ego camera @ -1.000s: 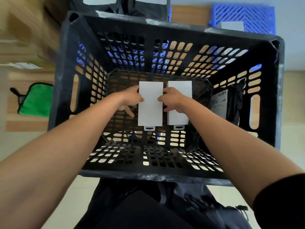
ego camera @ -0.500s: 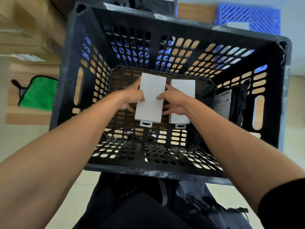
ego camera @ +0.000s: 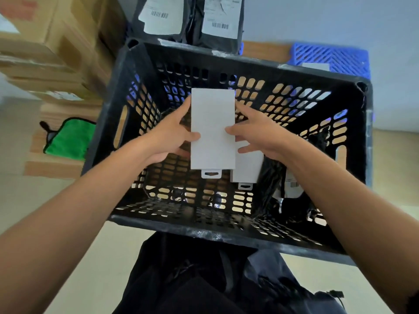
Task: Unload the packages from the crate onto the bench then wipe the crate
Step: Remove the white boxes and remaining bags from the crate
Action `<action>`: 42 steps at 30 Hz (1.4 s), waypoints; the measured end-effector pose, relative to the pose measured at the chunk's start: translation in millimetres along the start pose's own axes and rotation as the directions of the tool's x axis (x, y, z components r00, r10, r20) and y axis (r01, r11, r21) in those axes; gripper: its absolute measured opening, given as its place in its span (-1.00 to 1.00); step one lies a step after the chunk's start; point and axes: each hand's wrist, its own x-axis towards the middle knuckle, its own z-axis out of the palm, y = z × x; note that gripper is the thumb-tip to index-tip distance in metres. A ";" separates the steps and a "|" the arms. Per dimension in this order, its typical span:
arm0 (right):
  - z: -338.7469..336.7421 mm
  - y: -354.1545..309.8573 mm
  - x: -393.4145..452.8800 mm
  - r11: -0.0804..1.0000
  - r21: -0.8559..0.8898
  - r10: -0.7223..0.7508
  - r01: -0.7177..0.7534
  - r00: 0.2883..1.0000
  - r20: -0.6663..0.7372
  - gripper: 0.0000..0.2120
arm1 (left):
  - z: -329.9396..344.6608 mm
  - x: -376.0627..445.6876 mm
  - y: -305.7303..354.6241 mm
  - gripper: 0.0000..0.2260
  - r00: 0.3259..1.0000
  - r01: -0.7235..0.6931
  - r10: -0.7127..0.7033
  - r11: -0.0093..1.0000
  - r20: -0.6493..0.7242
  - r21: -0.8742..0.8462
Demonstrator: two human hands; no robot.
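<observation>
A black slotted crate (ego camera: 204, 230) stands in front of me. Both hands are inside it, lifting a white flat box (ego camera: 212, 130) with a hang tab. My left hand (ego camera: 169, 137) grips the box's left edge, thumb on its face. At the right edge my right hand (ego camera: 256, 132) holds it with the thumb in front and fingers behind. A second white box (ego camera: 248, 166) lies lower, partly under the first and my right hand. A black poly package (ego camera: 292, 186) with a white label leans in the crate's right side.
Two black labelled packages (ego camera: 217, 21) stand on the wooden bench (ego camera: 263, 51) behind the crate. A green cloth (ego camera: 70, 139) lies at the left, below stacked cardboard boxes (ego camera: 45, 48). A blue crate (ego camera: 331, 60) sits at the back right. Dark fabric (ego camera: 204, 282) lies below the crate.
The left white box has risen from the crate floor and now overlaps the second box. My right hand shifted from the second box onto the raised one.
</observation>
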 end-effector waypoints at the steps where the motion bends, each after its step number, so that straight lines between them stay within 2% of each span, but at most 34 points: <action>1: -0.8 -0.7 -4.6 0.999 -0.012 -0.044 0.044 0.999 -0.008 -0.35 | 1.2 -6.5 0.2 -0.16 1.000 -0.028 0.027 1.000 -0.015 -0.010; 5: 5.6 -1.4 -25.6 0.979 0.008 -0.204 0.205 0.977 -0.062 -0.32 | 6.2 -25.8 2.0 -0.17 0.987 -0.146 0.143 0.988 -0.065 -0.042; 9: 22.1 -0.7 -46.8 0.942 -0.003 -0.330 0.336 0.922 -0.202 -0.34 | 6.9 -38.8 7.1 -0.18 0.962 -0.254 0.248 0.967 -0.116 -0.037; 13: 33.5 4.9 -65.5 0.929 0.048 -0.341 0.366 0.902 -0.266 -0.42 | 2.8 -48.3 8.5 -0.19 0.942 -0.309 0.288 0.945 -0.175 -0.110; 18: 46.0 11.2 -88.0 0.898 0.118 -0.362 0.424 0.864 -0.351 -0.54 | 1.3 -62.8 5.4 -0.18 0.930 -0.358 0.335 0.918 -0.151 -0.169; 28: 52.2 48.1 -141.7 0.816 0.277 -0.319 0.507 0.795 -0.516 -0.59 | 27.8 -85.0 8.7 -0.18 0.908 -0.413 0.420 0.896 0.007 -0.165; 31: 51.1 61.3 -158.8 0.801 0.280 -0.306 0.529 0.764 -0.568 -0.60 | 45.4 -88.3 13.6 -0.20 0.884 -0.456 0.464 0.883 0.058 -0.113; 37: 34.4 87.4 -202.0 0.741 0.258 -0.276 0.620 0.631 -0.725 -0.57 | 106.1 -100.9 33.1 -0.34 0.793 -0.592 0.587 0.806 0.166 -0.024; 42: 4.8 108.3 -240.8 0.733 0.141 -0.241 0.665 0.448 -0.861 -0.53 | 173.0 -111.2 55.2 -0.35 0.715 -0.670 0.648 0.743 0.261 -0.008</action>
